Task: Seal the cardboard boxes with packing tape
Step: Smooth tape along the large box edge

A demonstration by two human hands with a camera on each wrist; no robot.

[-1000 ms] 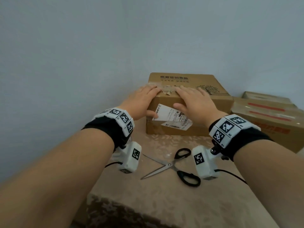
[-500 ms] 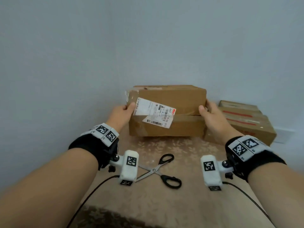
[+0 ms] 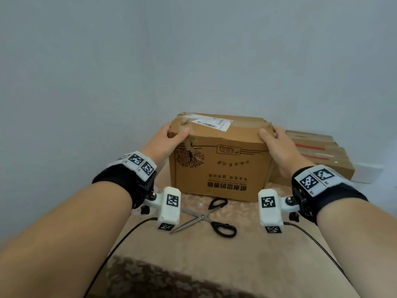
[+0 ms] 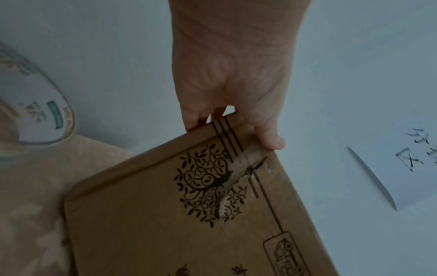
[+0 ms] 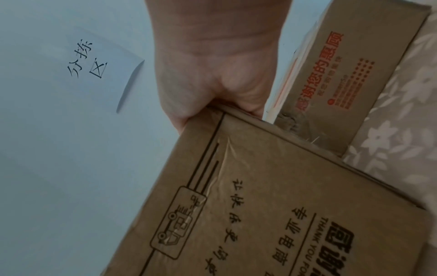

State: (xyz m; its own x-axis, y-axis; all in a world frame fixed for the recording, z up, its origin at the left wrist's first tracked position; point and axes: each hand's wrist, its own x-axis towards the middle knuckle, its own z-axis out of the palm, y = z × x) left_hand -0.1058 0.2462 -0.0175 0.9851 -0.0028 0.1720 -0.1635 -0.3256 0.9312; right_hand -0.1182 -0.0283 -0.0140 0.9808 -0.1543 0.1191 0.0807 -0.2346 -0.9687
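Head view: cardboard box stands on the cloth between my left hand and right hand, thumbs hooked over its near top edge, scissors below my wrists. I should turn it squarely, I judge.

Left wrist view: my fingers curl round the corner, thumb beside the torn seam.

Right wrist view: my fingers wrap behind; second box just beyond them.
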